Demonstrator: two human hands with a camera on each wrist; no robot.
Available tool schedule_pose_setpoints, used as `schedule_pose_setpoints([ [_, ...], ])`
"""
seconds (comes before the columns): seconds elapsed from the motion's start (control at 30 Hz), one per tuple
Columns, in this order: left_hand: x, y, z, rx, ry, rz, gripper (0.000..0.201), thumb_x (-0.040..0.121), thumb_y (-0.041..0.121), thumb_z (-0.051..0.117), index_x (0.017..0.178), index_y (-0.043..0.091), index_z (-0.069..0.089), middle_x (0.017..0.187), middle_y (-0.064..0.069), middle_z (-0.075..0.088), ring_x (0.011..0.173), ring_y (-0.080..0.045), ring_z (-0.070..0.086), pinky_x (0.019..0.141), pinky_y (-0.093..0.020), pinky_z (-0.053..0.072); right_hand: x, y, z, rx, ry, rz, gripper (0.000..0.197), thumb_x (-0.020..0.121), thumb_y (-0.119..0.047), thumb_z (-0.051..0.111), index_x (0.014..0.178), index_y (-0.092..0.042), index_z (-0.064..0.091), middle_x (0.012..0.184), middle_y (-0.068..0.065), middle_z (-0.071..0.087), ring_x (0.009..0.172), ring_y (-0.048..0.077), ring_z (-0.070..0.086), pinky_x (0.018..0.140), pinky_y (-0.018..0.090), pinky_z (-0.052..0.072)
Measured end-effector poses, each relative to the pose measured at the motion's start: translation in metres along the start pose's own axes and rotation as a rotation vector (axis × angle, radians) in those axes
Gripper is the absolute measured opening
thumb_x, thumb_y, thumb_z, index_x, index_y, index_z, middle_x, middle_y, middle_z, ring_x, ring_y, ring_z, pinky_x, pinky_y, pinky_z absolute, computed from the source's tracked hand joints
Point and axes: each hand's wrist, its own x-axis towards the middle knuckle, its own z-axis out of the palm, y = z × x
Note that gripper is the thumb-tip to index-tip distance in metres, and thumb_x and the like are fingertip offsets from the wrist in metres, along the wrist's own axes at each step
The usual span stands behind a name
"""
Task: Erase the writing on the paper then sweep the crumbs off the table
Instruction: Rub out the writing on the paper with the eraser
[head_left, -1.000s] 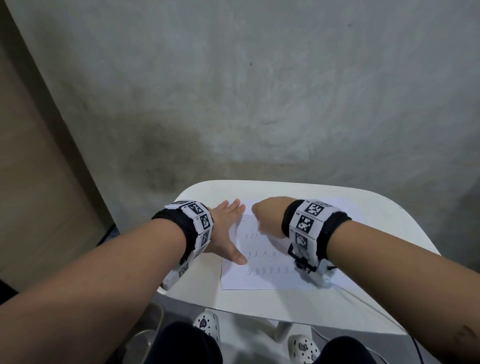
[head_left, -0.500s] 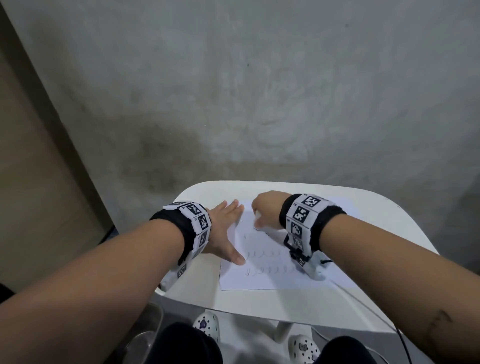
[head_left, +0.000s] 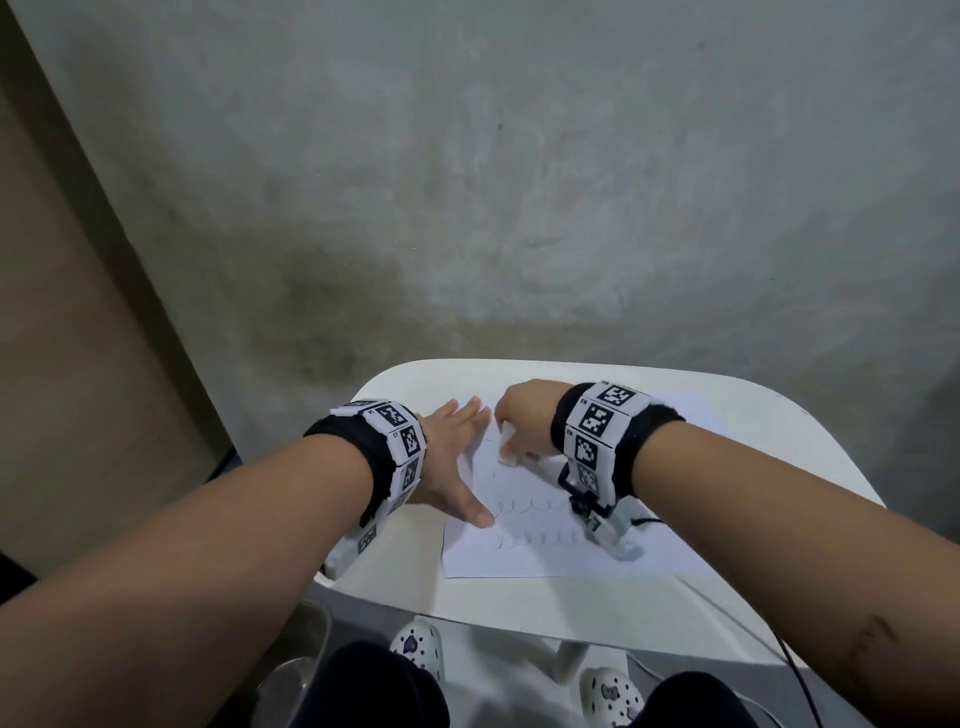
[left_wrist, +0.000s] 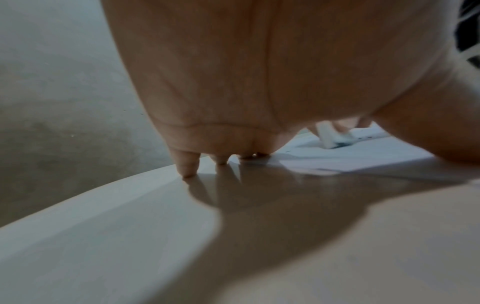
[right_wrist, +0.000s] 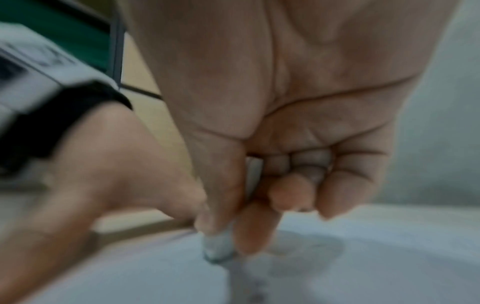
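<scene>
left hand (head_left: 451, 462): flat, fingers spread, holding nothing; presses the left edge of the paper, thumb tip on the sheet next to the middle row of writing.
paper (head_left: 524, 556): white sheet, flat on the white table (head_left: 727, 415), centre-right of the top, between the two hands. Thin and light, so I expect it to slide or crease under rubbing unless pinned close to the stroke; the left hand's spot looks right for that.
writing (head_left: 530, 505): two pencil loop rows intact on the near half; only faint traces in the far rows under the right hand. Erasing looks partly done.
eraser (right_wrist: 218, 247): small white block, tip greyed, touching the paper. Soft, and stubby enough to slip; best held low near the tip.
right hand (head_left: 524, 421): fingers curled, thumb and forefinger pinching the eraser on the paper's far-left part.
crumbs: dark specks near the eraser in the left wrist view; too small to count. Sweep not yet started.
</scene>
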Motion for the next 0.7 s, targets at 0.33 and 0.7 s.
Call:
schedule_pose_setpoints([
  [0.33,-0.01,0.008,-0.003,-0.047,0.022,-0.038,0.128,0.07,0.065,0.074,0.153,0.026,-0.016,0.163,0.002,-0.015,0.15,-0.023,-0.01,0.119,-0.047,0.007,0.007,-0.007,0.001,-0.062,0.06,-0.056,0.023,0.081,-0.027,0.069,0.101,-0.015,0.068,0.083,-0.001,0.064,0.082,0.021,0.063,0.077,0.031,0.053],
  [0.7,-0.011,0.009,-0.008,-0.07,-0.022,0.006,0.123,0.073,0.059,0.075,0.153,0.032,-0.015,0.161,0.002,-0.022,0.148,-0.022,-0.02,0.119,-0.055,0.002,-0.002,-0.009,0.004,-0.061,0.03,-0.152,0.029,0.084,-0.026,0.068,0.112,-0.02,0.065,0.07,-0.008,0.056,0.084,0.02,0.061,0.077,0.028,0.046],
])
